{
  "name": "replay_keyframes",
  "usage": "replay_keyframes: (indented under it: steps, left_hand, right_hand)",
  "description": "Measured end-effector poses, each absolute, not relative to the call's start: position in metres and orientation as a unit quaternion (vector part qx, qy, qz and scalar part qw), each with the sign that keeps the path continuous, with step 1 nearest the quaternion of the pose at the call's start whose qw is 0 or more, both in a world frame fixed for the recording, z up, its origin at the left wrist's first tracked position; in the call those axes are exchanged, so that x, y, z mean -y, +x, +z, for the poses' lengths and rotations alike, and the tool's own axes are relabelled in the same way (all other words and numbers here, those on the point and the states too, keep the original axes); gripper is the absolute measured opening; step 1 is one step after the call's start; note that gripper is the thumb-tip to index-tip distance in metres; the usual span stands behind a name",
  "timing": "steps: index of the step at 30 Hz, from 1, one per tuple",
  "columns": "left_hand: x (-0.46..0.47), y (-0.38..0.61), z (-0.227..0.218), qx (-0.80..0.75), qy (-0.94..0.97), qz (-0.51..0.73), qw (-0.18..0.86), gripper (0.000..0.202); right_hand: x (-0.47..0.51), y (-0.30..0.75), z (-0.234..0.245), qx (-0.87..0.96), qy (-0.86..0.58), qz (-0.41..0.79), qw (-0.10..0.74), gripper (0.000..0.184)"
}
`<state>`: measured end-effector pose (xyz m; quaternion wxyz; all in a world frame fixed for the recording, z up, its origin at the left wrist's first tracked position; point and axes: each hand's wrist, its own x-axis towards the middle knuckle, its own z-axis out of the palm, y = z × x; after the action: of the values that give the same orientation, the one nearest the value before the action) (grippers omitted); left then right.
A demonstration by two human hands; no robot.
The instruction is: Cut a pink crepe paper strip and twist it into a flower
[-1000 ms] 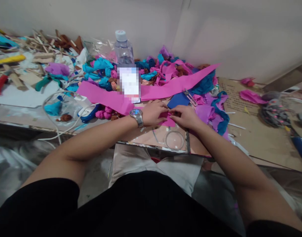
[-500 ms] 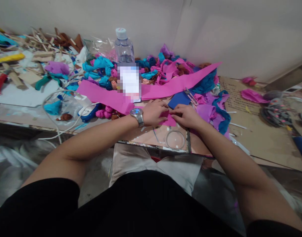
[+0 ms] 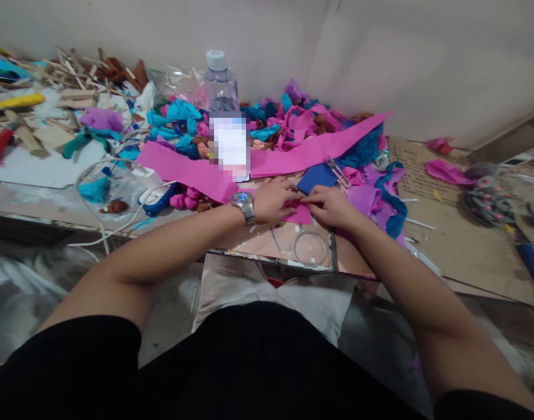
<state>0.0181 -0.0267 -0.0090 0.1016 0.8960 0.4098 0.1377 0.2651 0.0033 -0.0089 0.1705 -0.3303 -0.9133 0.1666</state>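
My left hand [image 3: 273, 200], with a metal watch [image 3: 243, 206] on its wrist, rests at the table's front with curled fingers on a small pink crepe paper piece [image 3: 301, 215]. My right hand [image 3: 329, 205] meets it from the other side, its thumb and forefinger closed at the same paper's upper edge. The fingertips of both hands nearly touch, and the exact fold between them is hidden. Just behind them lie a dark blue flat piece [image 3: 316, 178] and thread snips [image 3: 337, 171]. Long pink paper strips stretch out behind, on the left [image 3: 186, 169] and right [image 3: 319, 149].
A bright phone screen [image 3: 230, 146], partly pixelated, leans before a clear bottle [image 3: 222, 87]. Crumpled coloured paper [image 3: 179, 116] heaps along the wall. A clear ring [image 3: 309, 247] lies near the front edge. At left are a white cable [image 3: 104, 227] and wooden sticks [image 3: 78, 73]; cardboard [image 3: 450, 233] lies right.
Both hands stay almost in place at the pink paper, with only a slight shift of the right fingers. The surrounding things have not visibly moved.
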Motion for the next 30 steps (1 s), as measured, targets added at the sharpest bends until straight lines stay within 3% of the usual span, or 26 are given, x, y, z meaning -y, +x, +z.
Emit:
replay_keyframes:
  steps: [8,30]
  left_hand:
    - [0.030,0.019,-0.008,-0.415,0.895,0.138,0.093,0.042]
    - [0.030,0.020,-0.007,-0.420,0.895,0.120,0.092,0.041]
  right_hand:
    - [-0.005,0.266,-0.004,0.903,-0.339,0.167,0.204,0.038]
    - [-0.003,0.269,0.003,0.908,-0.351,0.166,0.158,0.029]
